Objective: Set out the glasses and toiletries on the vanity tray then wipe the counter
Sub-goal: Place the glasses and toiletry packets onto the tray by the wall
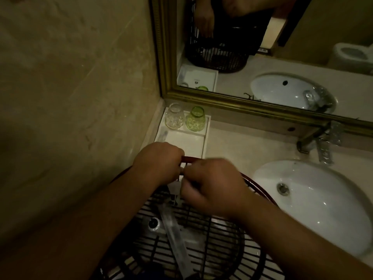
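The vanity tray is seen tucked into the back left corner of the counter, against the wall and just under the gilt-framed mirror. Two glasses are stood upright side by side along its far edge: a clear glass on the left and a green glass on the right, close together, though whether they touch cannot be made out. A slim wrapped packet is laid along the tray's left side; its contents are too dim to be read.

Just in front of the tray, a dark slatted basket with a reddish rim is placed on the counter. The far rim is gripped by the left hand, fingers curled over it. The right hand is held beside it, inside the rim, fingers curled and blurred; something pale shows at the fingertips, but whether anything is actually pinched cannot be told. Down in the basket, a long clear-wrapped item is lying slantwise, and a small round dark-capped object is seen to its left.

To the right, a white oval sink is set into the counter, with a tap mounted behind it. The basket, tray and sink are picked up again in the mirror's reflection.
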Tool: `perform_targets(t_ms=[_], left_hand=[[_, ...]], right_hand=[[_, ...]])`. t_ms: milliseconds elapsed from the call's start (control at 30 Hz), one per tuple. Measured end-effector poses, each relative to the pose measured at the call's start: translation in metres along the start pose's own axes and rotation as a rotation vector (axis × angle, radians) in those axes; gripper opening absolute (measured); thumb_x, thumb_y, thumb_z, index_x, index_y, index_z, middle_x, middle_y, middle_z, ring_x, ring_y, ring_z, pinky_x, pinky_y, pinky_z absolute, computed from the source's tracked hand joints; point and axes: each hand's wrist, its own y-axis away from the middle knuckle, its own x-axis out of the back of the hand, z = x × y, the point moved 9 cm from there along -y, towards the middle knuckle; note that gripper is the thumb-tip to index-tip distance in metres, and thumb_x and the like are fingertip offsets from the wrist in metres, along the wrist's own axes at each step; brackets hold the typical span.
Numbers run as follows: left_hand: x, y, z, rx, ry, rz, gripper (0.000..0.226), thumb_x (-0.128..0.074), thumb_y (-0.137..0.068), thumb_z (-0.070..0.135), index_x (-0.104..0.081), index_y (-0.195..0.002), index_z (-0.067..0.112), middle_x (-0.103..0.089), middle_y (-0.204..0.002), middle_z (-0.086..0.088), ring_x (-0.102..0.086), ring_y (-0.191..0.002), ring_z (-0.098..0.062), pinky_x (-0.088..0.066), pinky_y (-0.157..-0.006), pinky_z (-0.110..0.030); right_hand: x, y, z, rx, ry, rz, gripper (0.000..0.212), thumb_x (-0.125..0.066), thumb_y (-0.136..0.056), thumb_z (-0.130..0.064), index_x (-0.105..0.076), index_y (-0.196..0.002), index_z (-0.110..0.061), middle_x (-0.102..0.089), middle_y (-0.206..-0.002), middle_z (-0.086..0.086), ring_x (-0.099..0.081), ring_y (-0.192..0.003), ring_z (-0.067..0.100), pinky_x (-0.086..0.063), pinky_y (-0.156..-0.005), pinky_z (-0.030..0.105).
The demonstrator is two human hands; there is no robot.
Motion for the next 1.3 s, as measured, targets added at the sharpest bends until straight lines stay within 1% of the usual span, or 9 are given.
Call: perform_targets(t_ms=[133, 267, 433, 567, 667, 733, 967, 1100, 1300], left_hand=[[0.002, 0.001, -0.001, -0.007, -0.008, 0.058, 0.020, -0.072, -0.081, 0.048, -0.067, -0.083, 0.029, -0.054, -0.068, 0.009, -0.043, -0.060, -0.015, -0.033, -0.055, -0.029], [0.002, 0.002, -0.001, -0.004, 0.007, 0.041, 0.020, -0.071, -0.083, 0.048, -0.066, -0.084, 0.028, -0.053, -0.068, 0.010, -0.045, -0.061, -0.016, -0.034, -0.055, -0.029], [0.000, 0.003, -0.001, -0.006, 0.012, 0.037, 0.019, -0.070, -0.084, 0.047, -0.066, -0.084, 0.028, -0.056, -0.072, 0.009, -0.046, -0.062, -0.015, -0.034, -0.056, -0.029], [-0.002, 0.004, -0.001, -0.007, 0.009, 0.032, 0.019, -0.070, -0.083, 0.048, -0.066, -0.084, 0.029, -0.039, -0.062, 0.011, -0.046, -0.062, -0.015, -0.035, -0.056, -0.029], [-0.002, 0.003, -0.001, -0.008, 0.003, 0.025, 0.019, -0.070, -0.083, 0.048, -0.066, -0.084, 0.030, -0.038, -0.061, 0.012, -0.046, -0.061, -0.015, -0.034, -0.055, -0.029], [-0.001, 0.003, -0.001, -0.009, -0.001, 0.032, 0.019, -0.070, -0.083, 0.048, -0.065, -0.083, 0.030, -0.038, -0.060, 0.012, -0.045, -0.060, -0.014, -0.034, -0.055, -0.029], [0.000, 0.003, -0.002, -0.007, -0.012, 0.038, 0.027, -0.071, -0.081, 0.049, -0.051, -0.071, 0.033, -0.038, -0.058, 0.012, -0.039, -0.055, -0.011, -0.027, -0.048, -0.028], [-0.001, 0.003, -0.003, 0.009, -0.005, 0.032, 0.025, -0.072, -0.080, 0.049, -0.055, -0.073, 0.032, -0.041, -0.059, 0.012, -0.046, -0.058, -0.013, -0.035, -0.053, -0.029], [0.000, 0.003, -0.001, 0.000, -0.013, 0.044, 0.027, -0.072, -0.081, 0.048, -0.052, -0.071, 0.032, -0.039, -0.059, 0.012, -0.046, -0.059, -0.014, -0.033, -0.053, -0.028]], right_hand=[[-0.114, 0.049, 0.008, -0.095, 0.024, -0.594, 0.032, -0.050, -0.094, -0.051, -0.061, -0.080, -0.024, -0.049, -0.062, -0.009, -0.050, -0.054, 0.009, -0.044, -0.050, 0.028], [-0.207, 0.086, 0.029, -0.243, 0.060, -1.073, 0.041, -0.052, -0.099, -0.046, -0.060, -0.126, -0.016, -0.065, -0.107, 0.012, -0.062, -0.095, 0.031, -0.045, -0.071, 0.038], [-0.242, 0.095, 0.038, -0.365, -0.009, -1.116, 0.050, -0.057, -0.099, -0.037, -0.044, -0.142, -0.014, -0.063, -0.124, 0.019, -0.063, -0.104, 0.037, -0.046, -0.075, 0.039], [-0.248, 0.098, 0.033, -0.323, 0.009, -1.087, 0.030, -0.061, -0.095, -0.024, -0.066, -0.117, -0.003, -0.067, -0.113, 0.021, -0.065, -0.101, 0.038, -0.051, -0.076, 0.042], [-0.251, 0.098, 0.036, -0.358, 0.046, -1.022, 0.038, -0.065, -0.092, -0.037, -0.068, -0.111, -0.004, -0.069, -0.106, 0.018, -0.065, -0.091, 0.036, -0.052, -0.071, 0.041], [-0.250, 0.093, 0.039, -0.386, 0.086, -0.963, 0.049, -0.069, -0.087, -0.049, -0.066, -0.113, -0.008, -0.068, -0.106, 0.015, -0.065, -0.093, 0.034, -0.047, -0.069, 0.038], [-0.249, 0.089, 0.044, -0.569, -0.025, -0.858, 0.048, -0.072, -0.088, -0.028, -0.050, -0.130, -0.016, -0.068, -0.113, 0.012, -0.066, -0.101, 0.033, -0.050, -0.075, 0.040], [-0.233, 0.084, 0.045, -0.509, -0.099, -0.802, 0.072, -0.071, -0.086, -0.027, -0.025, -0.142, -0.031, -0.066, -0.113, 0.012, -0.066, -0.096, 0.033, -0.055, -0.078, 0.043], [-0.198, 0.066, 0.031, -0.348, -0.105, -0.822, 0.059, -0.072, -0.087, -0.034, -0.030, -0.128, -0.030, -0.064, -0.109, 0.013, -0.058, -0.085, 0.026, -0.046, -0.069, 0.035]])
